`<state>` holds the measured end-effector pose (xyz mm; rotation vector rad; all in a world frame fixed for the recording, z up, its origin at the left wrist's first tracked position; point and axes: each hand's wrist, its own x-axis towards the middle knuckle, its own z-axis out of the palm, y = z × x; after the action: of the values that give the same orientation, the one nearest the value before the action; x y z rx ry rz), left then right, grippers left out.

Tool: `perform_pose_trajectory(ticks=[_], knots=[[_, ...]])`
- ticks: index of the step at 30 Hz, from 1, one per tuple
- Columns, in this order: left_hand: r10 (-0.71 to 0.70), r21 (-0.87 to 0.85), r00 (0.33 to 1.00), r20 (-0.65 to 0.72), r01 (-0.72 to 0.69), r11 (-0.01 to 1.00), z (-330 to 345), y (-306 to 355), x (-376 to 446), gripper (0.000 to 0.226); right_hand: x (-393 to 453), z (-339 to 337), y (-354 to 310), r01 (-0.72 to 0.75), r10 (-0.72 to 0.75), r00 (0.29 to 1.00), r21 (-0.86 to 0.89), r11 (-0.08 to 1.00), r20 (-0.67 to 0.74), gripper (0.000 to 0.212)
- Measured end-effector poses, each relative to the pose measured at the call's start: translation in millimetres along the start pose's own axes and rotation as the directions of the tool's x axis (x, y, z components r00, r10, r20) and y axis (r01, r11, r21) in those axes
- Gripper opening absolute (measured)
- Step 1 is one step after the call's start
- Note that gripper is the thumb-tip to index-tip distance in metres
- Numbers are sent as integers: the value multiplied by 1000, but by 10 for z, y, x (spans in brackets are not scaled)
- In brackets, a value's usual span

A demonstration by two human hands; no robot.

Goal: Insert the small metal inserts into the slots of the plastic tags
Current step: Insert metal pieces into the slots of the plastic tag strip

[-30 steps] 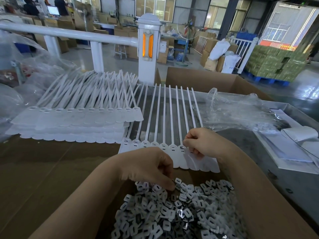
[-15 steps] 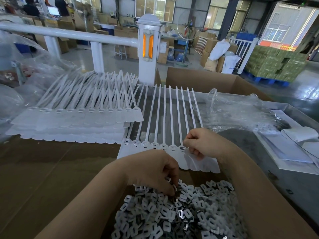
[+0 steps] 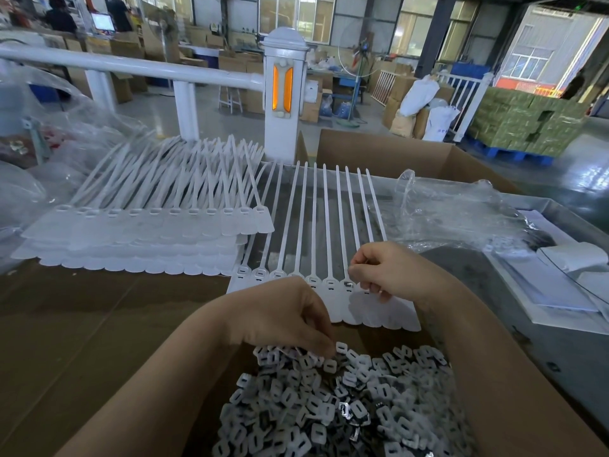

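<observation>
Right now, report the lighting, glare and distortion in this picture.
Head view: daylight from the far windows is washed out; the white rail bows from wide-angle distortion; the left hand shadows the pile of inserts; glare glints off the plastic bag; the row of tags stays sharp.

no text, label, brand or number can be read. a small yellow sign on a carton in the far background and blue print on a white sack are both too small and blurred to make out.
</observation>
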<state>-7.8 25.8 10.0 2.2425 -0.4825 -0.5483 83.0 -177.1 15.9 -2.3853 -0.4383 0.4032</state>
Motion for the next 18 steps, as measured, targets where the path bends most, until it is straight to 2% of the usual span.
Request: perform_pose_trajectory(ticks=[4, 6, 9, 11, 13, 15, 18], knots=[[-7, -39, 999, -42, 6, 999, -18, -18, 5, 9, -24, -19, -32, 60, -60, 998, 10, 998, 36, 7], [-42, -110, 987, -157, 25, 994, -20, -35, 34, 9, -44, -24, -63, 110, -112, 992, 42, 993, 62, 4], [-176, -391, 928, -329, 36, 920, -11, -62, 98, 12, -76, -25, -113, 193, -199, 978, 87, 977, 66, 8], [-266, -583, 904, -335, 23, 812, 3, -63, 130, 16, -90, -23, -138, 251, -258, 965, 111, 962, 54, 15], [-311, -694, 898, -312, 8, 720, 22, -61, 148, 19, -99, -18, -161, 299, -307, 951, 138, 944, 40, 19], [-328, -752, 897, -297, -8, 659, 30, -60, 155, 19, -102, -11, -172, 331, -340, 940, 156, 931, 36, 19], [-346, -781, 893, -287, -9, 625, 30, -52, 156, 18, -92, 16, -175, 349, -358, 933, 152, 925, 38, 14]])
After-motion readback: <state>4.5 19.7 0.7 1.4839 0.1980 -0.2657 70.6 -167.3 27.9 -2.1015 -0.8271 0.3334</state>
